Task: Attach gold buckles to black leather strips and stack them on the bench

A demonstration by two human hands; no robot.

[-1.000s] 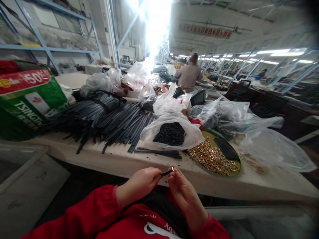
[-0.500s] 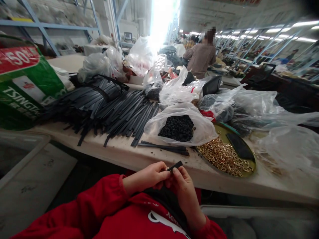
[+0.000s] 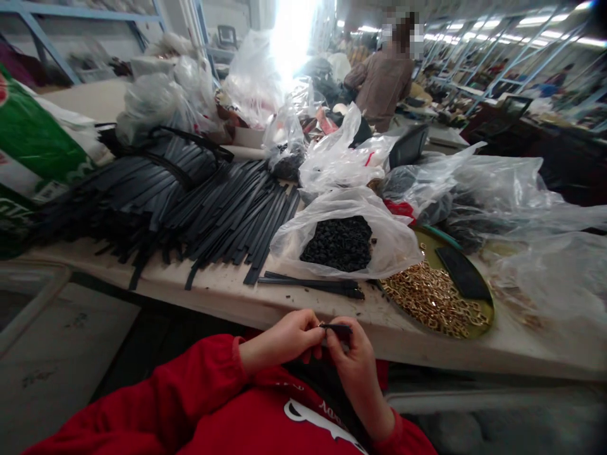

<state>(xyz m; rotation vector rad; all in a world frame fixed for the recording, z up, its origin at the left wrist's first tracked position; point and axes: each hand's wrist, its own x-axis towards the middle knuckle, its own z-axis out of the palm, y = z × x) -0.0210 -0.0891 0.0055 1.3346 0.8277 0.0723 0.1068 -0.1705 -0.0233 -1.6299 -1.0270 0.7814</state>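
My left hand (image 3: pixel 298 335) and my right hand (image 3: pixel 353 354) meet in front of my chest, near the table's front edge. Both are closed on one short black strap (image 3: pixel 339 328), whose free end shows above the right fingers. A small bit of gold metal seems to sit on the strap by my left fingertips; its shape is too small to make out. Just beyond the hands, a few finished-looking black straps (image 3: pixel 313 283) lie on the table. Behind them stands an open plastic bag (image 3: pixel 403 243) of small black pieces (image 3: pixel 339 243).
A round tray (image 3: pixel 488 303) at the right holds many gold buckles (image 3: pixel 427 297) and a dark flat piece (image 3: pixel 465 273). Long black strips (image 3: pixel 232 215) are heaped at the left, beside a green bag (image 3: pixel 38 139). Clear bags crowd the back. A person (image 3: pixel 382 82) stands farther off.
The strap has tipped from slanting upward to nearly level, and my right fingers have curled further over it. The head view has shifted slightly.
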